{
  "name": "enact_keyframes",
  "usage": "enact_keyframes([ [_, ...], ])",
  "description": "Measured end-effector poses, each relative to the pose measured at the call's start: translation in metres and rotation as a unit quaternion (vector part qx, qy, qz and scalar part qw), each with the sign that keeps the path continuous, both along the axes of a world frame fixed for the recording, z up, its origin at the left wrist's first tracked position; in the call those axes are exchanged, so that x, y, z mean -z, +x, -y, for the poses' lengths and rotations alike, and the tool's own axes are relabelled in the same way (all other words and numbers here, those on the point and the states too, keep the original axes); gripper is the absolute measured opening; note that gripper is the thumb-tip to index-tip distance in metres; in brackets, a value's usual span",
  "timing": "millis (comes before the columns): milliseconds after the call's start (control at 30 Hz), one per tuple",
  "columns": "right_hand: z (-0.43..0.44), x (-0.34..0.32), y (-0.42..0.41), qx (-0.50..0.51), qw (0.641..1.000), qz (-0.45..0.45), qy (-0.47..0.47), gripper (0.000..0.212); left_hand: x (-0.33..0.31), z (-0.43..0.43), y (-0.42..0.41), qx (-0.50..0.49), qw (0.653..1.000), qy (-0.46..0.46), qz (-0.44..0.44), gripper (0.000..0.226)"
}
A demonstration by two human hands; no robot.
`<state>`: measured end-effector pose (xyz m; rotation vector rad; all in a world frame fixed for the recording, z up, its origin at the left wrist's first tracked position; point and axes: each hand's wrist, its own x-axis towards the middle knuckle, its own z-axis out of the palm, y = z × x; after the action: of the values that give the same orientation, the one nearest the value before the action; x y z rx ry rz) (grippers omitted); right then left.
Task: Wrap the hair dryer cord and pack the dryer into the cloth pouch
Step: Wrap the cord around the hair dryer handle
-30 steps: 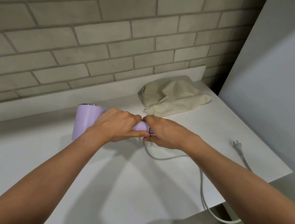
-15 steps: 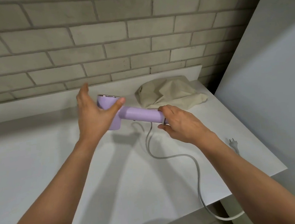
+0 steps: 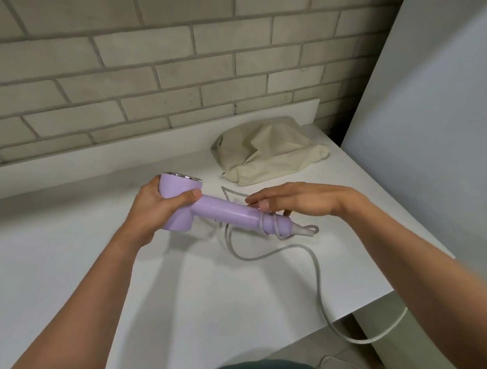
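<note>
hair dryer (image 3: 218, 212): lilac, held up off the table, head to the left, handle slanting down to the right.
cord (image 3: 315, 266): a couple of turns round the dryer's handle end; the rest drops under the dryer, curves across the table and goes over the near right edge.
left hand (image 3: 156, 208): clamped round the dryer's head, thumb across its front.
right hand (image 3: 296, 200): fingers stretched flat over the dryer's handle; i cannot tell whether it pinches the cord.
pouch (image 3: 269, 153): cream cloth, slumped beyond the dryer, well apart from it.
table (image 3: 97, 268): white; i see bare top left of the dryer and nearer than it.
edges: raised ledge and brick wall (image 3: 168, 59) beyond the dryer, grey panel (image 3: 434, 111) right of it.
</note>
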<state>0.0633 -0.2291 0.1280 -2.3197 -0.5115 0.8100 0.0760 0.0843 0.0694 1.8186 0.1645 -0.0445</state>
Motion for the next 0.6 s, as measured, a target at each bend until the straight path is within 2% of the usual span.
enact_keyframes([
  [33, 0.002, -0.001, 0.002, 0.005, 0.999, -0.021, 0.048, 0.038, -0.001, -0.001, -0.002, 0.002, 1.0, -0.01, 0.002, 0.052],
  [100, 0.007, 0.003, 0.006, 0.012, 0.993, -0.016, 0.113, 0.048, -0.004, -0.002, -0.004, -0.001, 1.0, -0.028, 0.009, 0.056],
  [233, 0.01, 0.025, 0.015, 0.055, 0.977, 0.109, 0.173, 0.02, -0.013, -0.004, -0.007, -0.012, 0.998, -0.041, 0.035, 0.067],
  [333, 0.014, 0.036, 0.019, 0.097, 0.96, 0.158, 0.209, 0.02, -0.02, -0.003, -0.006, -0.02, 0.997, -0.056, 0.048, 0.07],
  [467, 0.014, 0.046, 0.017, 0.115, 0.942, 0.113, 0.296, 0.021, -0.023, 0.001, -0.004, -0.022, 0.996, -0.066, 0.058, 0.07],
  [533, 0.011, 0.054, 0.015, 0.121, 0.929, 0.074, 0.342, 0.033, -0.023, 0.003, -0.002, -0.022, 0.995, -0.074, 0.057, 0.07],
  [600, 0.009, 0.055, 0.011, 0.146, 0.924, 0.064, 0.348, 0.032, -0.024, 0.003, 0.001, -0.031, 0.995, -0.078, 0.057, 0.071],
])
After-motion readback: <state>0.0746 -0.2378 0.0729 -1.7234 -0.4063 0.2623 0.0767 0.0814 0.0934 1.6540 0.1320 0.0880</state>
